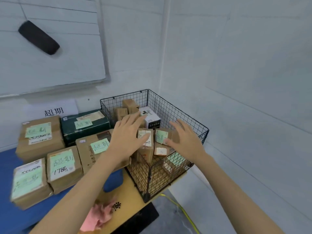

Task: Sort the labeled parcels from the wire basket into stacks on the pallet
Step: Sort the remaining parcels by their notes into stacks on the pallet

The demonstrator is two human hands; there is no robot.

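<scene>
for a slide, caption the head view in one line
Left hand and right hand reach over parcels in the wire basket beside boxes on the blue pallet.

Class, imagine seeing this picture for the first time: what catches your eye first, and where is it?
The left hand and right hand reach open-fingered over a black wire basket of small parcels at centre. To its left, brown boxes with green labels lie on a blue pallet.

A parcel sorting room is indicated by brown cardboard parcels with green handwritten labels [40, 146] stacked on a blue plastic pallet [38, 217]. Smaller boxes [145, 152] are heaped in a black wire basket [168, 108], and a white whiteboard [59, 68] is wall-mounted.
</scene>
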